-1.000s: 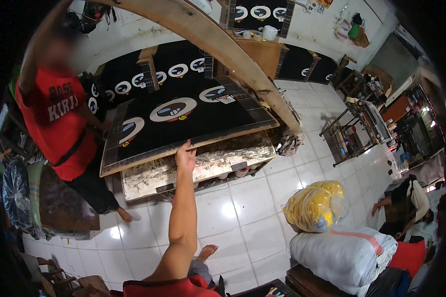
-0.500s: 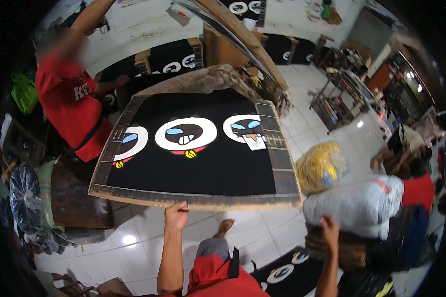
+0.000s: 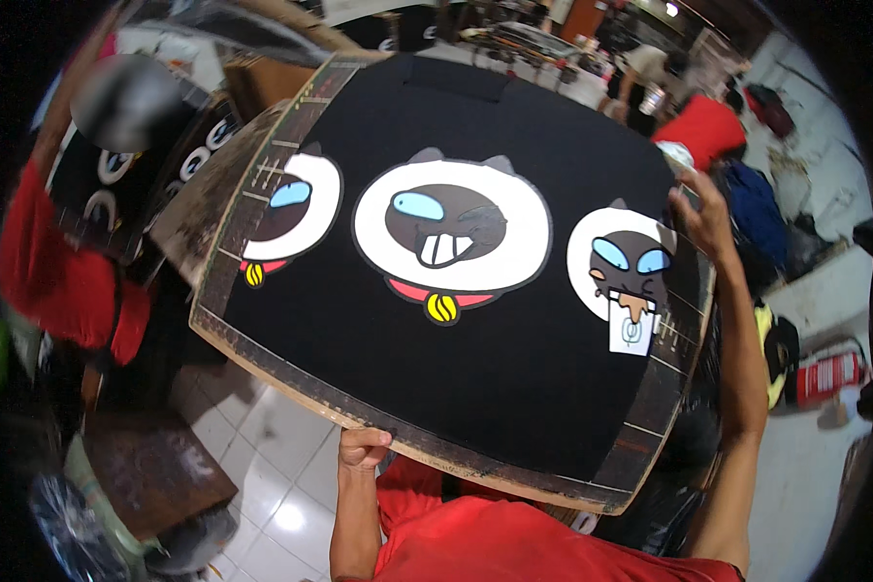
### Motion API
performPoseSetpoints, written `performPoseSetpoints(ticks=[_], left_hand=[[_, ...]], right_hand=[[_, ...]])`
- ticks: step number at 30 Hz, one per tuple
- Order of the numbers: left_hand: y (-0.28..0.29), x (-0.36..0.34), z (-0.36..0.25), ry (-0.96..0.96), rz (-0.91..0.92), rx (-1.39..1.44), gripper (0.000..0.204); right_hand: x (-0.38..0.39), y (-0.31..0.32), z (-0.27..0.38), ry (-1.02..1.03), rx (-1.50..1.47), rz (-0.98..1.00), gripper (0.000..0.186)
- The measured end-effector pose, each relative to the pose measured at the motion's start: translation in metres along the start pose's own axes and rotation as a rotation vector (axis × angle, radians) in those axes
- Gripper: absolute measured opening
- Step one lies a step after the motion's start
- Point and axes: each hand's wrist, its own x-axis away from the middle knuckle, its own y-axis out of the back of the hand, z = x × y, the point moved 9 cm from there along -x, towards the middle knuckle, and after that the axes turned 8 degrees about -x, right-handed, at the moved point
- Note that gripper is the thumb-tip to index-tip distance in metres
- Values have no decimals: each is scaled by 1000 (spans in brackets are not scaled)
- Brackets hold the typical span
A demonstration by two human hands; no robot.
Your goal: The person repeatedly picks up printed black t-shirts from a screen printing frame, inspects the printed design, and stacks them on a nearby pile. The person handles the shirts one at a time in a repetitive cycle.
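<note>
A large wooden board [image 3: 262,354] covered with black fabric [image 3: 475,369] fills the view, tilted up close in front of me. Three round white cartoon cat-face prints [image 3: 451,238] run across the fabric, and a small white tag [image 3: 630,335] hangs on the right one. My left hand [image 3: 364,448] grips the board's near edge from below. My right hand [image 3: 700,218] holds the board's right edge, fingers spread over the fabric.
A person in a red shirt [image 3: 53,281] stands at the left beside tables with more black printed fabric [image 3: 116,170]. White tiled floor [image 3: 272,475] lies below. A dark low table [image 3: 155,470] stands at lower left. Bags and another person [image 3: 650,82] are at the upper right.
The board has come off the table and risen toward me, now filling the view. My right hand has gone onto its right edge; my left hand keeps hold of the near edge.
</note>
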Motion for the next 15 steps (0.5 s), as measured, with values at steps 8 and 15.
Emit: performPoseSetpoints(ticks=[8,15], left_hand=[[7,10,-6,-130,-35,18,73],[11,7,-3,-190,-51,-29,81]], right_hand=[[-145,-35,17,19,71,153,40],[-196,-120,27,-102,-176,379,49]])
